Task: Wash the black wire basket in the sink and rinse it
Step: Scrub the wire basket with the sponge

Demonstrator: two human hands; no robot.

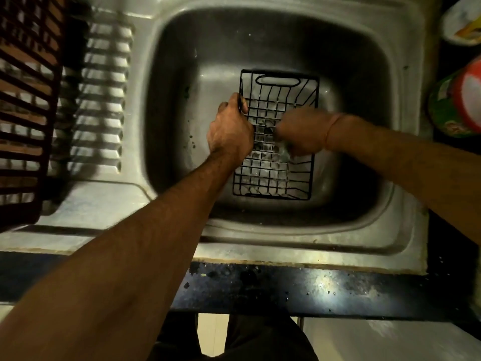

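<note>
Black wire basket (276,134), gridded in small squares, against a dull grey steel sink (364,74). Grey ribbed drainboard (104,100), striped light and dark. Dark brown slatted crate (26,100) at the left. Green container (453,105) with a red-and-white lid (label blurred). Black speckled counter edge (312,290). Pale orange thread (331,128) round the right wrist.

hands (265,131) scrub basket (276,175) in sink (364,74)

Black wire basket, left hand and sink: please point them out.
black wire basket (282,82): head view, far handle end.
left hand (231,128): head view, back of hand.
sink (260,43): head view, bare far wall.
</note>
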